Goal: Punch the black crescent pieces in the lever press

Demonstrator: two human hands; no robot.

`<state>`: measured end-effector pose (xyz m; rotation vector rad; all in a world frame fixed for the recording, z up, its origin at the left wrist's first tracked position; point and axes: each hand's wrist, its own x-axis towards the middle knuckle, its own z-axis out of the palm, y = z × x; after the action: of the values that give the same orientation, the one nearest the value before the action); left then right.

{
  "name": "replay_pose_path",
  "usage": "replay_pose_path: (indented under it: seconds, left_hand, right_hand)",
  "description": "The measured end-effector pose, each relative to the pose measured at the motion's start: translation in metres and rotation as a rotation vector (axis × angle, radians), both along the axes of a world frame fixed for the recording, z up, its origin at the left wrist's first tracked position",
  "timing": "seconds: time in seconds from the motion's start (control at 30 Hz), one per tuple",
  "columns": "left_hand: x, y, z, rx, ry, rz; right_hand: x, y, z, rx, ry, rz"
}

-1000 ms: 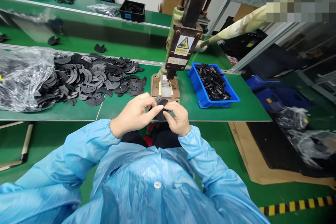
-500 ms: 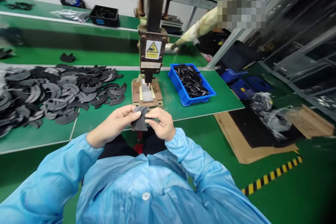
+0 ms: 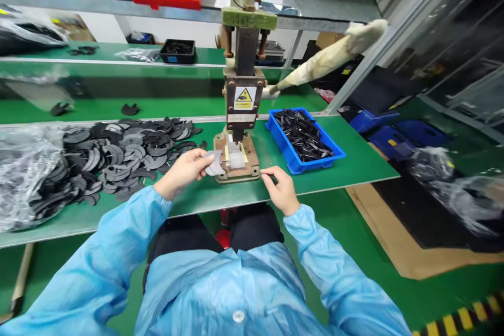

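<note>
One left hand (image 3: 184,170) pinches a curved gray piece (image 3: 214,164).
Apart, the right hand (image 3: 281,189) curls beside the lever press (image 3: 242,81), grip unclear.

Both arms forward, sleeved in blue to the wrist; hands bare. Left forearm (image 3: 134,231) runs diagonally up from the lower left, right forearm (image 3: 318,244) from the lower right, so the two converge. Left hand (image 3: 189,169): thumb and fingers drawn together in a pinch, tips directed right. Left wrist (image 3: 164,190) roughly in line with the forearm. Right hand (image 3: 280,189): index finger (image 3: 271,170) and thumb (image 3: 268,182) reach left, tips close together (whether they meet is too small to tell), remaining fingers mostly hidden. Right wrist (image 3: 293,208) near the cuff, hand angled up and left. Hands apart, facing each other, the right slightly nearer the torso.
</note>
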<state>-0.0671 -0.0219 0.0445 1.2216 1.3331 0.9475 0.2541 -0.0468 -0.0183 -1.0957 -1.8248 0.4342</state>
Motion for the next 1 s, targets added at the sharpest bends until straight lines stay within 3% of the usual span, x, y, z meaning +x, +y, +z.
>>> replay_pose_path:
  seconds: [0.13,0.27,0.37,0.47,0.57,0.67,0.83,0.93,1.0]
  left_hand:
    - [-0.033,0.095,0.006,-0.058,0.074,0.22]
    - [-0.041,0.184,0.013,-0.087,0.075,0.384]
    - [-0.038,0.221,0.011,-0.05,0.071,0.461]
    - [-0.035,0.231,0.003,-0.019,0.08,0.498]
    - [-0.035,0.221,-0.001,0.021,0.109,0.497]
    - [-0.032,0.189,-0.002,0.079,0.144,0.462]
    - [-0.013,0.081,-0.023,0.214,0.247,0.142]
    - [-0.013,0.014,-0.046,0.153,0.276,0.057]
    - [-0.019,-0.017,-0.062,0.133,0.328,0.013]
  right_hand:
    - [0.011,0.017,-0.016,-0.025,-0.003,-0.113]
    - [0.011,0.018,-0.022,-0.02,-0.029,-0.149]
    - [0.012,0.018,-0.023,-0.02,-0.036,-0.174]
    - [0.014,0.019,-0.025,-0.029,-0.043,-0.178]
    - [0.016,0.02,-0.026,-0.029,-0.044,-0.17]
    - [0.015,0.021,-0.026,-0.015,-0.041,-0.165]
    - [0.009,0.013,-0.022,0.015,-0.058,-0.155]
    - [0.01,0.007,-0.011,0.024,-0.108,-0.132]
    - [0.019,0.008,0.005,0.026,-0.158,-0.14]
